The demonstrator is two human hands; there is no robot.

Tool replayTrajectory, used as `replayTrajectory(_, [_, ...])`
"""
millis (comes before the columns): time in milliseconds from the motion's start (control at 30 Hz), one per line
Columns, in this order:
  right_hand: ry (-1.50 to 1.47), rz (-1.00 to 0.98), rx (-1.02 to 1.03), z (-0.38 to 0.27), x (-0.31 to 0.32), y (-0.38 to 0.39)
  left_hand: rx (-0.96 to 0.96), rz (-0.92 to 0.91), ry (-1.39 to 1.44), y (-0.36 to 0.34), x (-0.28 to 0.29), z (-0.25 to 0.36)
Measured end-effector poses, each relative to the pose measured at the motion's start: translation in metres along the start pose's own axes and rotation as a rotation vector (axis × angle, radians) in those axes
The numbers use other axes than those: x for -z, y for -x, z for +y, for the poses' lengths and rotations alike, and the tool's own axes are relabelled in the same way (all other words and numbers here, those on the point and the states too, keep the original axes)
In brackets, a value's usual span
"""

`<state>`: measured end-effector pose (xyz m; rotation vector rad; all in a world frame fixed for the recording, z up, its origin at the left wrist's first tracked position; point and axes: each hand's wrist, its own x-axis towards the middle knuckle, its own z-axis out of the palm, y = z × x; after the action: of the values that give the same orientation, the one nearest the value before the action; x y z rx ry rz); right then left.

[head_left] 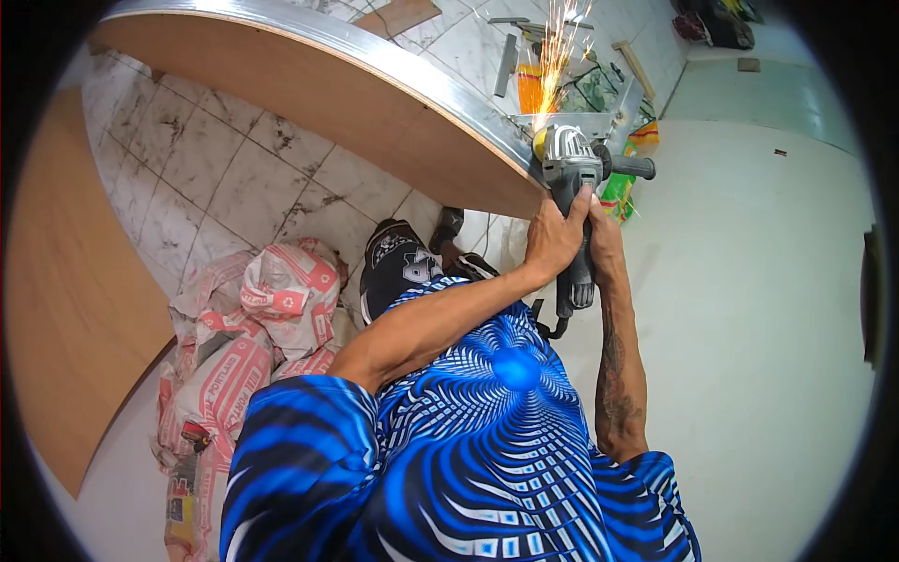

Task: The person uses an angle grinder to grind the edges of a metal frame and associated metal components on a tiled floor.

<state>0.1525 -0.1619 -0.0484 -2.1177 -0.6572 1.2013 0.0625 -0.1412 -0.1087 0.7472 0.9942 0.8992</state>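
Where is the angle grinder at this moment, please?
In the head view, the angle grinder is above and right of centre, gripped by the left hand and right hand, at the right end of the metal-edged panel.

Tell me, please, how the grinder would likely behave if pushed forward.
The grinder probably feels heavy for its size, given its metal head. It may jerk, since sparks show it's cutting. Its black cord could tug behind.
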Motion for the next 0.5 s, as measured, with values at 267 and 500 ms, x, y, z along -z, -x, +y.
replayTrajectory(267, [-0.036,-0.006,0.022,0.008,0.001,-0.005,0.013,0.010,-0.041,-0.001,0.000,-0.002])
replayTrajectory(500, [-0.029,-0.006,0.039,0.014,0.004,-0.007,0.134,-0.047,-0.051,0.001,0.005,0.013])
